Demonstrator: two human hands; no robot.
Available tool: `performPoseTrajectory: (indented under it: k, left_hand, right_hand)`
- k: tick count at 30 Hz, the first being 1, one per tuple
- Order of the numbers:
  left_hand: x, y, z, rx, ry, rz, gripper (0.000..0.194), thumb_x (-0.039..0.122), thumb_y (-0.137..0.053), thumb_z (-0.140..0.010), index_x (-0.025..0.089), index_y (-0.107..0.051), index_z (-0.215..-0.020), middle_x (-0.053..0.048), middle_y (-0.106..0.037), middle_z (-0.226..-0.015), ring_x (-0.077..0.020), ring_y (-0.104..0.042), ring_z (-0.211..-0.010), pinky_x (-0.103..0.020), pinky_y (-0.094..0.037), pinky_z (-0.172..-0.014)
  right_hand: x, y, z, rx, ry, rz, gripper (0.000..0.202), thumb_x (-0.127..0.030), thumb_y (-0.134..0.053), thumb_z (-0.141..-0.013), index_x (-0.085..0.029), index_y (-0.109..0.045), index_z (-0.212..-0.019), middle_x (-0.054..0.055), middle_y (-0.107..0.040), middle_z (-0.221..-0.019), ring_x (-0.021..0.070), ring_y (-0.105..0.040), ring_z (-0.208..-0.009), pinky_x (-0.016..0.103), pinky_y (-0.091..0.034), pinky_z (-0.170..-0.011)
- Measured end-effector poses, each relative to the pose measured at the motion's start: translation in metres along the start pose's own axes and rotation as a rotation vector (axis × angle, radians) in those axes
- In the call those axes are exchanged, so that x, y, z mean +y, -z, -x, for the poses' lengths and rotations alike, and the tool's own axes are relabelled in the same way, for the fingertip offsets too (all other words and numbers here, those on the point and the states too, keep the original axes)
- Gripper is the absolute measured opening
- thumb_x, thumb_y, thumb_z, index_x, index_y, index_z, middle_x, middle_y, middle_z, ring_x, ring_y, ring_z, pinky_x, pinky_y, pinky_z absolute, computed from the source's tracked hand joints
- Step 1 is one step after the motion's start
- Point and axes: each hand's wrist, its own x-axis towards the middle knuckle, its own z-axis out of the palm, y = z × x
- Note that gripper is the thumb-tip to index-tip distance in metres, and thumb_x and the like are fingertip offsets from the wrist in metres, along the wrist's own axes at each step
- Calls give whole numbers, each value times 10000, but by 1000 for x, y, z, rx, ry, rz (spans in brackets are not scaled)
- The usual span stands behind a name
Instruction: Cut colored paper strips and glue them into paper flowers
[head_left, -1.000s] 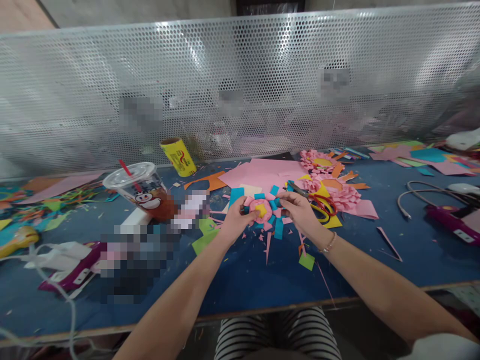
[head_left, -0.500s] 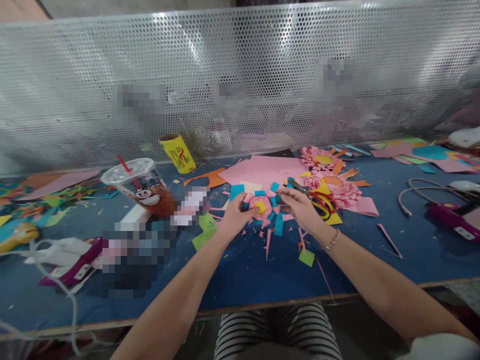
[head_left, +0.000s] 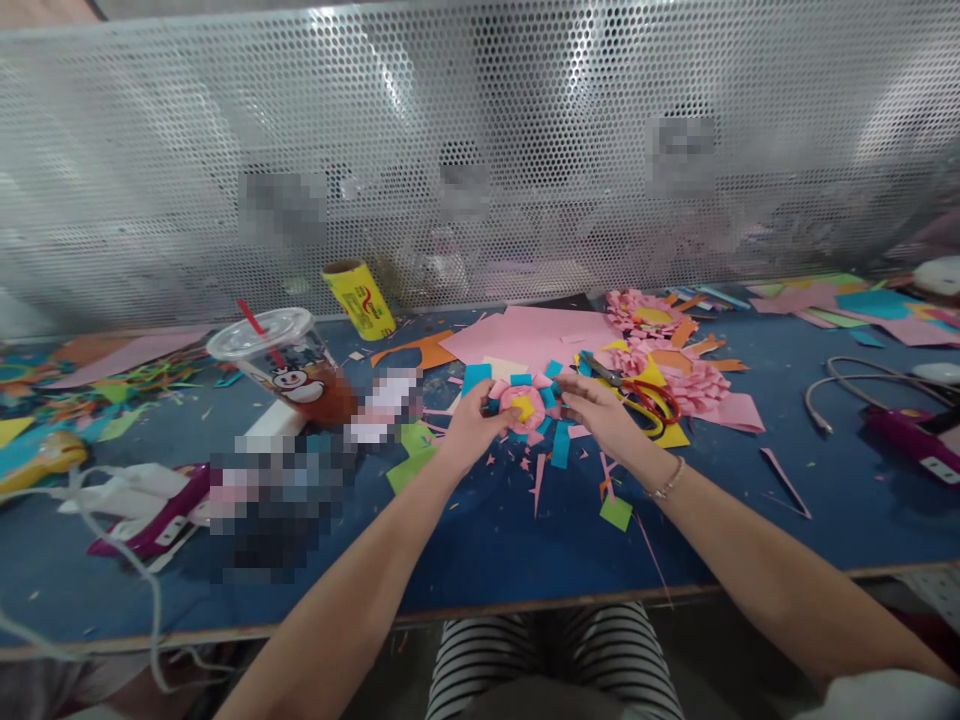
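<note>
A small paper flower point(head_left: 541, 410), with pink and blue loops around a yellow centre, is held just over the table in front of me. My left hand point(head_left: 476, 422) grips its left side, thumb on the front near the yellow middle. At the flower's right edge, my right hand point(head_left: 592, 405) has its fingertips closed on the blue loops; the exact contact is too small to see. A blue paper strip point(head_left: 559, 445) lies below the right fingers. Scissors with red and yellow handles point(head_left: 649, 400) rest just beyond my right hand.
Behind are pink sheets point(head_left: 536, 338) and larger pink paper flowers point(head_left: 645, 318). To the left stand a drink cup point(head_left: 300, 375) and a yellow tube point(head_left: 360, 302). Purple glue guns point(head_left: 154, 525) with cords lie at both sides. A perforated metal screen point(head_left: 525, 160) borders the table's back.
The right fingertips have shifted slightly at the flower's edge, and the blue loops there sit a little differently. My left hand keeps its grip. The whole view has moved slightly.
</note>
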Motion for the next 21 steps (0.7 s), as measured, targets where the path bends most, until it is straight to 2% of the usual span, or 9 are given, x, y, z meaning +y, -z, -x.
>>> performPoseTrajectory:
  k: [3, 7, 11, 14, 18, 21]
  left_hand:
    - [0, 0, 0, 8, 15, -14, 279, 335, -666, -650, 170, -485, -783, 44, -492, -685, -89, -515, -548, -210, -434, -482]
    - [-6, 1, -1, -15, 124, -61, 350, 320, -687, -616, 168, -517, -883, 29, -536, -712, -94, -515, -529, -215, -418, -476]
    - [-17, 7, -4, 9, 195, -209, 473, 293, -717, -574, 164, -546, -995, -32, -597, -819, -151, -580, -680, -233, -431, -561]
    - [-21, 12, -4, 79, 166, -386, 509, 345, -725, -573, 170, -549, -1018, -71, -615, -899, -199, -591, -794, -267, -437, -651]
    - [-19, 15, -2, 130, 53, -679, 529, 491, -621, -680, 162, -515, -1079, -128, -571, -1025, -255, -573, -895, -336, -437, -736]
    - [-13, 12, -2, 200, -59, -800, 434, 419, -555, -753, 143, -511, -1085, -155, -532, -1066, -282, -536, -987, -386, -414, -833]
  right_hand:
    - [1, 2, -1, -6, 4, 59, 329, -320, -640, -650, -223, -607, -962, 31, -631, -944, 147, -593, -810, 336, -482, -757]
    - [3, 7, -5, 38, 89, 177, 277, -260, -614, -661, -214, -590, -933, 45, -646, -961, 170, -602, -922, 373, -456, -869]
    - [1, 10, -4, 66, 151, 312, 267, -201, -589, -682, -211, -574, -948, 60, -636, -1022, 169, -592, -970, 372, -450, -896]
    - [-5, 9, 0, 68, 173, 391, 258, -171, -568, -694, -208, -573, -949, 64, -632, -1015, 163, -593, -943, 366, -462, -879]
    - [-7, 6, 2, 63, 222, 455, 225, -176, -537, -724, -198, -576, -944, 70, -631, -1000, 175, -597, -933, 380, -473, -860]
    - [-10, 7, 5, 58, 313, 521, 215, -202, -516, -764, -199, -581, -970, 74, -624, -1016, 187, -589, -958, 384, -473, -859]
